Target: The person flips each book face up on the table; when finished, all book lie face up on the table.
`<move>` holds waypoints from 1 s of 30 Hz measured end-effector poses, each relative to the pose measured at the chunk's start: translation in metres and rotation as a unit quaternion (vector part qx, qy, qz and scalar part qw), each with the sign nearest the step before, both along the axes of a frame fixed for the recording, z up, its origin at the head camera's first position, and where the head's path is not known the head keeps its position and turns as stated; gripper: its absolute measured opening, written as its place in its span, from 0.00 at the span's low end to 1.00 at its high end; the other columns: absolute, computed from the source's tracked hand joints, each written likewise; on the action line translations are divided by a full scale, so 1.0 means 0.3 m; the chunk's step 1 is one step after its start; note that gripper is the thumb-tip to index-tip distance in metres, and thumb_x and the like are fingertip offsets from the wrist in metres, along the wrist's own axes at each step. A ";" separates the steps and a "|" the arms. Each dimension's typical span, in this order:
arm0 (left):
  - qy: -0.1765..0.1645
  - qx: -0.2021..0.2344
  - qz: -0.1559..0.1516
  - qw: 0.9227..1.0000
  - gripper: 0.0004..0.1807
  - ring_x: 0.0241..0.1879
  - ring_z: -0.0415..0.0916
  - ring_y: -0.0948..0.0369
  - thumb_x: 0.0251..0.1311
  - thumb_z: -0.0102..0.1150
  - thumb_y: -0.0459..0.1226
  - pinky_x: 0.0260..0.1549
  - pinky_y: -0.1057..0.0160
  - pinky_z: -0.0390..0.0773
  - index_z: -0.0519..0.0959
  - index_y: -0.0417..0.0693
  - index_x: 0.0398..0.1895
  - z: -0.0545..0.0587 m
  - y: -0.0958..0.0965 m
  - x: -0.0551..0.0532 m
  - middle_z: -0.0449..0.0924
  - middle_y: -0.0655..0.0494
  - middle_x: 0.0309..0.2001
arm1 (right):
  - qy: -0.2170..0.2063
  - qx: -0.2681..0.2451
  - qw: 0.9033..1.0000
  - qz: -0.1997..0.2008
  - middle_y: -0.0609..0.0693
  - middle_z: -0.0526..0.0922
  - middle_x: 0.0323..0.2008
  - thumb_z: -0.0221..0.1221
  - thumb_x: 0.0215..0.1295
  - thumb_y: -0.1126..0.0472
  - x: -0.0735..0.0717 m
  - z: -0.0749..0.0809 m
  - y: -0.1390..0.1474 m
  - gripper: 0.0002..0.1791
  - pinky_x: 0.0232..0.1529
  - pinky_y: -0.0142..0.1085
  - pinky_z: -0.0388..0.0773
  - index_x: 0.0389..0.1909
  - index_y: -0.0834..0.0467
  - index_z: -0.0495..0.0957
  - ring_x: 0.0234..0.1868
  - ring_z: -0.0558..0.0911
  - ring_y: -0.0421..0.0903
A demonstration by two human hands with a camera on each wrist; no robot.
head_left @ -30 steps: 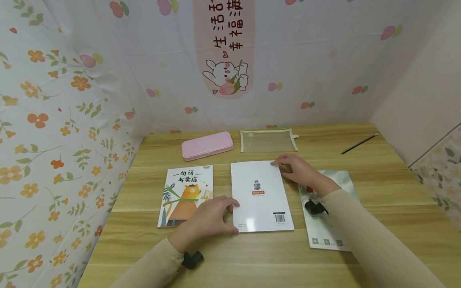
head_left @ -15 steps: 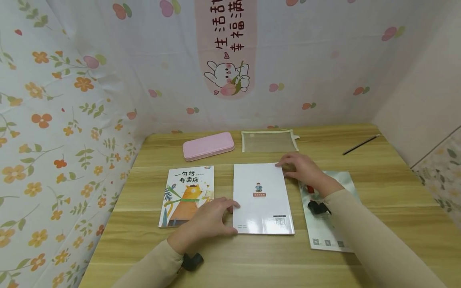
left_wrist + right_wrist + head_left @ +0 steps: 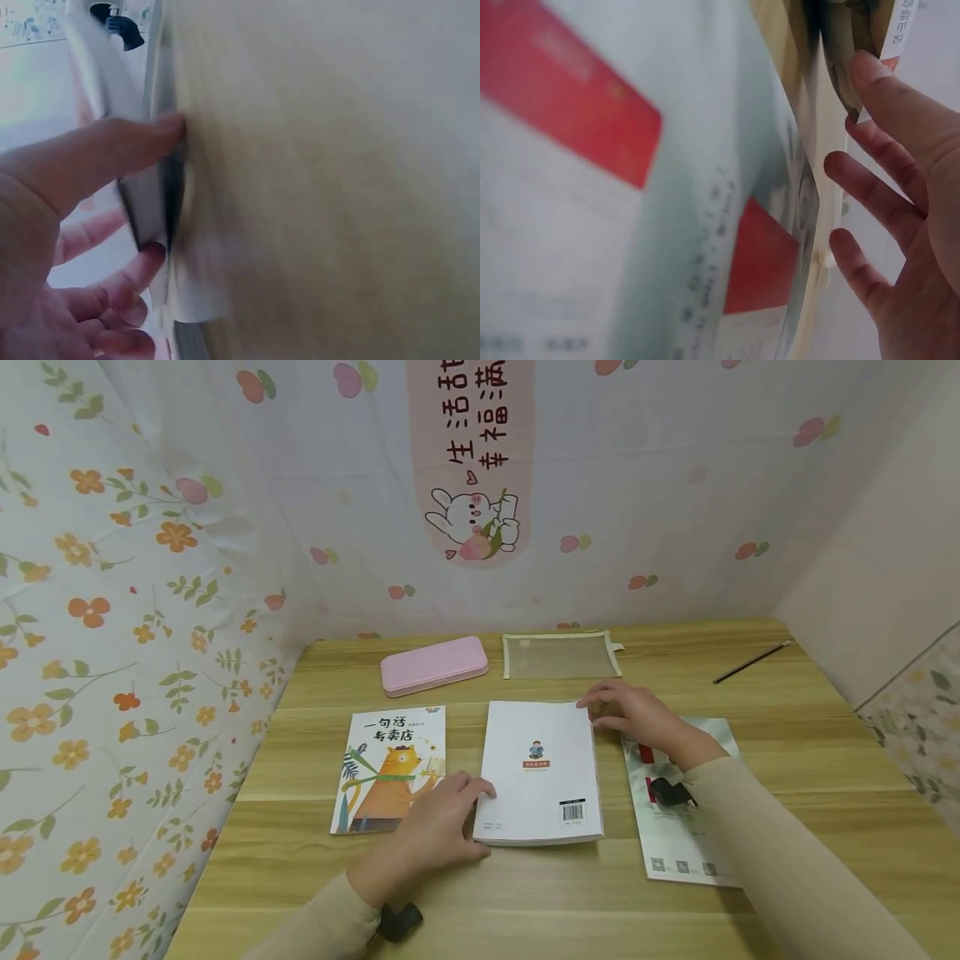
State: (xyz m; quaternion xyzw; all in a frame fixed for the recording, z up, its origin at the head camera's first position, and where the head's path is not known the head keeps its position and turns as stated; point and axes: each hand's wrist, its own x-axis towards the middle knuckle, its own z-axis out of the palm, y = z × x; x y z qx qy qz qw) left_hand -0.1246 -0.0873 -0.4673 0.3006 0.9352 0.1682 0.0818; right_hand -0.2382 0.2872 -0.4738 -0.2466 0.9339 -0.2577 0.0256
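Corners diagonally opposite each other take the grip on a white rectangular paperback book with a barcode printed on its face. It is at the middle of the pale wood-grain surface, its near edge showing some thickness, apparently a little raised. The left hand has the near left corner between thumb and finger; the right hand pinches the far right corner. Holding opposite corners probably steadies the book without bending its soft covers.

It is between a white paperback with an orange cartoon cat and a pale green glossy booklet, the three in a rough row, seemingly gapped so that fingers can reach each side. Farther back are a pink oblong case, a cream-edged mesh pouch and a thin dark rod, perhaps a pencil, likely out of the hands' way.

The head view gives mainly the book's upper face. Only the right wrist view shows its dark printed underside with the thumb on it, the lettered white spine, and the remaining fingers spread loose. The left wrist view adds a dark gap beside the book's edge, though blur hides how firmly that hand presses.
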 end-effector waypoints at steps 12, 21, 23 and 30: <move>0.052 0.146 0.065 0.986 0.22 0.41 0.76 0.63 0.44 0.79 0.43 0.38 0.66 0.76 0.84 0.60 0.46 -0.009 -0.041 0.006 0.85 0.67 0.42 | -0.065 -0.081 0.995 -0.014 0.52 0.81 0.56 0.65 0.70 0.63 0.006 0.008 0.040 0.18 0.55 0.51 0.79 0.60 0.53 0.81 0.53 0.81 0.51; 0.173 0.238 0.081 0.952 0.15 0.33 0.69 0.61 0.44 0.80 0.38 0.28 0.71 0.69 0.87 0.57 0.37 0.011 -0.044 -0.020 0.88 0.67 0.34 | -0.056 -0.126 0.990 -0.039 0.51 0.81 0.55 0.61 0.74 0.62 0.012 0.026 0.085 0.16 0.53 0.46 0.77 0.60 0.52 0.80 0.52 0.79 0.50; 0.189 0.246 0.088 0.947 0.15 0.34 0.69 0.62 0.44 0.80 0.37 0.27 0.70 0.69 0.88 0.57 0.37 0.015 -0.045 -0.023 0.89 0.66 0.34 | -0.047 -0.136 0.988 -0.048 0.50 0.81 0.55 0.61 0.75 0.61 0.018 0.033 0.086 0.15 0.52 0.45 0.75 0.60 0.52 0.81 0.52 0.79 0.49; 0.223 0.267 0.096 0.933 0.13 0.37 0.72 0.61 0.48 0.78 0.36 0.29 0.67 0.69 0.88 0.55 0.38 0.013 -0.048 -0.029 0.89 0.63 0.36 | -0.009 -0.188 0.980 -0.059 0.50 0.80 0.53 0.62 0.73 0.63 0.022 0.043 0.077 0.14 0.50 0.40 0.72 0.57 0.54 0.82 0.52 0.78 0.43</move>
